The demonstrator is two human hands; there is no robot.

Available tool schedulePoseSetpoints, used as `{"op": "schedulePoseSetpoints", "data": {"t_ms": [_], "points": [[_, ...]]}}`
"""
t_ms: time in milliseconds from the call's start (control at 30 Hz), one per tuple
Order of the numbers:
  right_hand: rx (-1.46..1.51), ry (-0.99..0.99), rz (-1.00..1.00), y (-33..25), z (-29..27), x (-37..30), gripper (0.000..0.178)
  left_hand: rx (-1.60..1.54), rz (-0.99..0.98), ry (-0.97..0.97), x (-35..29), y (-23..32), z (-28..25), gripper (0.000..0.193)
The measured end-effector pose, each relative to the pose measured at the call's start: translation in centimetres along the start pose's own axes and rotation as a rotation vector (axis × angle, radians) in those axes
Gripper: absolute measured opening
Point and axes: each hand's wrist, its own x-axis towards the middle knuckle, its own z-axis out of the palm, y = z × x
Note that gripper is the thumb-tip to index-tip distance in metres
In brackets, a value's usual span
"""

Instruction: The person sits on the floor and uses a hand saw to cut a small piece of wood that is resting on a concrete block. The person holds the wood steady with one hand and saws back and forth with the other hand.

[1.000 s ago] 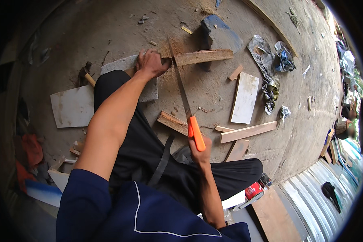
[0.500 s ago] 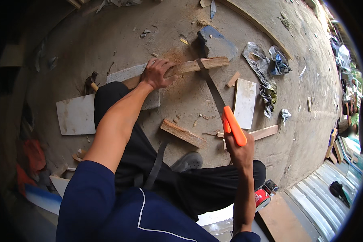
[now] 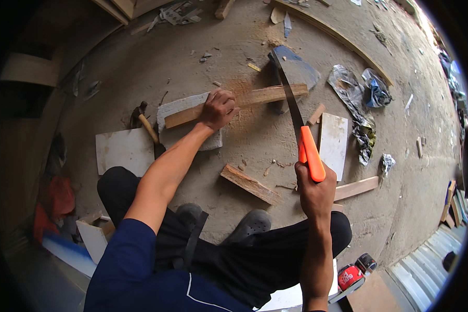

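While my left hand [image 3: 219,108] is pressing on the wooden strip [image 3: 265,95], its fingers are curling over the wood and bunching together, their tips hiding from my view. The strip is lying across the pale block [image 3: 211,139], its right end reaching over the blue-grey stone [image 3: 299,70]. My right hand [image 3: 317,190] is wrapping its fingers around the orange handle [image 3: 312,153] of the saw [image 3: 294,106], whose dark blade is crossing the strip near that end; I cannot tell whether its teeth are biting. A hammer [image 3: 148,128] is lying just left of the block, and a rough wood piece [image 3: 249,184] is resting near my grey shoe [image 3: 252,223].
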Motion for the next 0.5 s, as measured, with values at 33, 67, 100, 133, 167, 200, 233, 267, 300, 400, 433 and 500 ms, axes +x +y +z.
{"op": "schedulePoseSetpoints", "data": {"t_ms": [33,67,100,133,167,200,233,267,300,400,433,500], "points": [[-0.033,-0.016,-0.033,0.2,-0.1,0.2,0.020,0.001,-0.069,0.000,-0.1,0.9,-0.2,0.026],[-0.010,-0.027,-0.012,0.6,-0.1,0.5,0.020,0.002,-0.138,0.001,-0.3,1.6,-0.3,0.026],[0.017,-0.033,0.000,1.1,0.0,0.9,0.020,0.011,-0.189,-0.033,-0.3,1.6,-0.3,0.031],[0.045,-0.040,0.013,1.5,0.2,1.3,0.020,0.070,-0.253,-0.008,-0.4,1.5,-0.5,0.034],[0.078,-0.054,0.031,1.7,0.5,1.7,0.022,0.128,-0.316,0.017,-0.5,1.3,-0.8,0.038],[0.083,-0.068,0.036,2.2,0.6,2.0,0.022,0.175,-0.377,0.042,-0.4,1.4,-0.7,0.043],[0.088,-0.080,0.042,2.5,0.9,2.4,0.023,0.156,-0.404,-0.052,-0.3,1.1,-0.9,0.049],[0.093,-0.091,0.049,2.6,1.0,2.9,0.024,0.136,-0.428,-0.146,-0.3,0.4,-1.4,0.055],[0.077,-0.107,0.051,2.5,1.1,3.2,0.024,0.108,-0.461,-0.246,-0.8,0.1,-1.6,0.061],[0.131,-0.128,0.056,2.7,1.9,4.1,0.024,0.026,-0.513,-0.391,-1.1,-0.7,-1.6,0.067],[0.139,-0.130,0.064,2.9,2.3,4.4,0.024,0.040,-0.500,-0.418,-1.0,-0.6,-1.6,0.066],[0.135,-0.165,0.098,3.2,2.8,4.5,0.024,0.064,-0.474,-0.464,-0.7,-0.4,-1.9,0.064]]}}
